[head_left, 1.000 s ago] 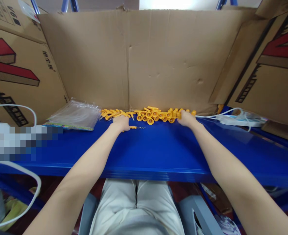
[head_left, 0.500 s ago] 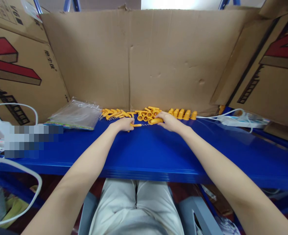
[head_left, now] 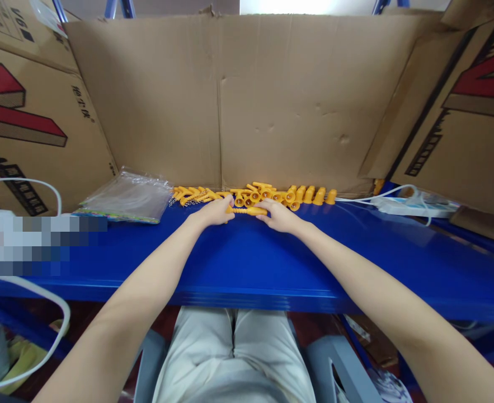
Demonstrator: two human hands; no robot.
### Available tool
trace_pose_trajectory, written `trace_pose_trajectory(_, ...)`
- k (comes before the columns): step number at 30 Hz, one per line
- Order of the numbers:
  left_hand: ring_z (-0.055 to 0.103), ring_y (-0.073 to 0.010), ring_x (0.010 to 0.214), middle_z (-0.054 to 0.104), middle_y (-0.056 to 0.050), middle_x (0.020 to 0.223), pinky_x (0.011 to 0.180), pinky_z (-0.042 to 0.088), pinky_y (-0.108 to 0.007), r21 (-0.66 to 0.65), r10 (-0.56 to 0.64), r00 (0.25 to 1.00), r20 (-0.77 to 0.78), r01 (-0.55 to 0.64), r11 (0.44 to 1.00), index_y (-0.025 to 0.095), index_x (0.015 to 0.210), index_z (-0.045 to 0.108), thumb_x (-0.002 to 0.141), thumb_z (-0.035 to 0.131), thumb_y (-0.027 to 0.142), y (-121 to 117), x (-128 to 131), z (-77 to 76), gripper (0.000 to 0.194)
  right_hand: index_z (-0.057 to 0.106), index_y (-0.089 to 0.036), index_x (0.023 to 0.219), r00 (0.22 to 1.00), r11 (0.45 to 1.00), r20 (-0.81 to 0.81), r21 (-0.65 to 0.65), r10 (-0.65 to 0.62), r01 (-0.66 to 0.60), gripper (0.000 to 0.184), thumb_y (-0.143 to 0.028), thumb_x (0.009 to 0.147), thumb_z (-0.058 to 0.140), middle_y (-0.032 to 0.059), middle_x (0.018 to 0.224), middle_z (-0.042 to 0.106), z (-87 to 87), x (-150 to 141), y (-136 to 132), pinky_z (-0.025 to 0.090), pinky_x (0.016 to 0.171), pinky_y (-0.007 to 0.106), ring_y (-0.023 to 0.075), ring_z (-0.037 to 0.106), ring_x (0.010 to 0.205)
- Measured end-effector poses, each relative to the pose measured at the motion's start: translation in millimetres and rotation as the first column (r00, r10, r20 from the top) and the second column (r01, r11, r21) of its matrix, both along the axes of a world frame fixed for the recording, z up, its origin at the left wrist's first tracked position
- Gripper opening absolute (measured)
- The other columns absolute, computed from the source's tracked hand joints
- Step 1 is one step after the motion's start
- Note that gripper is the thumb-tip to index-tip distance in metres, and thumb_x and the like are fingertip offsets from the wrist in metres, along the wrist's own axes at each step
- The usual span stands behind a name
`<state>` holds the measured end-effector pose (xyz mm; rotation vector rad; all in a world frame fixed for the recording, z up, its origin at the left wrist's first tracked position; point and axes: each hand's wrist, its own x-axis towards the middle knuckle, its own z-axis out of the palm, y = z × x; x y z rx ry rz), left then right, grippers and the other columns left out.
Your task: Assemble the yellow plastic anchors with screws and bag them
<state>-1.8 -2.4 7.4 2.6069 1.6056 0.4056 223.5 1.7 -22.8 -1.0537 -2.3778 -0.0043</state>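
Near the centre of the frame, the left hand (head_left: 218, 211) grips one end of a yellow ribbed tool (head_left: 240, 211), fingers closed around it, while the right hand (head_left: 283, 217) pinches a smooth yellow sleeve (head_left: 260, 211) at the tool's other end, fingers narrow. The two yellow parts line up end to end above the blue tabletop (head_left: 263, 268). Just behind, yellow handled pieces (head_left: 196, 195) lie left of centre and yellow caps (head_left: 320, 196) sit to the right, along the cardboard panel (head_left: 272, 101)

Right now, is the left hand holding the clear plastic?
No, the left hand holds a yellow piece, apart from the clear plastic.
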Motion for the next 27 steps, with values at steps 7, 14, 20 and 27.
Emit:
trace_pose_trajectory(7, 0.063, -0.0170, 0.070, 0.069, -0.001, 0.073, 0.067, 0.043, -0.025, 0.022, -0.079, 0.996, 0.031, 0.078, 0.997, 0.019, 0.093, 0.058, 0.076, 0.050, 0.025, 4.1, -0.1, -2.8, 0.019, 0.060, -0.013, 0.114, 0.992, 0.994, -0.127, -0.112, -0.018, 0.003, 0.030, -0.022, 0.085, 0.056, 0.0123, 0.109, 0.062, -5.4, 2.5, 5.9, 0.043, 0.096, 0.039, 0.0215, 0.058, 0.103)
trace_pose_trajectory(14, 0.061, -0.0156, 0.067, 0.067, 0.000, 0.071, 0.063, 0.042, -0.023, -0.009, -0.077, 0.997, 0.026, 0.078, 0.997, 0.018, 0.093, 0.061, 0.076, 0.049, 0.025, 11.0, -6.2, -3.9, 0.022, 0.051, -0.016, 0.110, 0.855, 0.875, -0.508, -0.456, -0.105, -0.164, 0.045, -0.024, 0.071, 0.072, 0.0094, 0.109, 0.059, -6.9, 12.4, 13.7, 0.052, 0.084, 0.036, 0.0154, 0.065, 0.087)
trace_pose_trajectory(20, 0.059, -0.0164, 0.066, 0.065, 0.001, 0.070, 0.060, 0.038, -0.024, 0.111, -0.028, 0.999, 0.027, 0.025, 0.993, 0.021, 0.090, 0.060, 0.071, 0.054, 0.027, 8.3, -4.1, -1.9, 0.021, 0.055, -0.014, 0.078, 0.788, 0.729, -0.577, -0.632, -0.216, -0.263, 0.033, -0.044, 0.079, 0.067, 0.0071, 0.076, 0.065, 6.5, 15.6, 2.8, 0.054, 0.058, 0.022, 0.0118, 0.065, 0.060)
trace_pose_trajectory(27, 0.060, -0.0182, 0.072, 0.066, -0.002, 0.076, 0.061, 0.039, -0.025, 0.096, 0.035, 0.999, -0.027, -0.033, 0.995, 0.020, 0.088, 0.060, 0.067, 0.057, 0.028, 7.3, -0.8, -1.3, 0.022, 0.054, -0.016, 0.064, 0.817, 0.563, -0.435, -0.809, -0.378, -0.170, 0.065, -0.075, 0.081, 0.033, 0.0028, 0.041, 0.052, 11.3, 7.3, -3.8, 0.023, 0.024, 0.018, 0.0060, 0.037, 0.027)
